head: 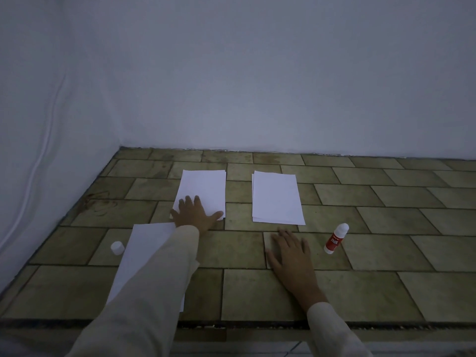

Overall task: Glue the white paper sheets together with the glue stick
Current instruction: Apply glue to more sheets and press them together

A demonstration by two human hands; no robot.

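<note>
Lying nearest on the tiled stone worktop point(257, 292), a single white paper sheet point(144, 253) is partly covered by the cream left sleeve point(144, 292) that crosses it. The right hand point(289, 251) rests flat and spread on bare tile, holding nothing, with the red-and-white glue stick point(336, 238) lying tilted just beside it to the right, uncapped. A small white cap point(117, 247) stands at the left edge of the near sheet. Farther on, the left hand point(195, 213) presses flat, fingers splayed, on the near edge of the left stack of white paper sheets point(203, 189). A second stack of white sheets point(277, 198) lies just beyond the right hand's fingertips, apart from the left stack.
</note>
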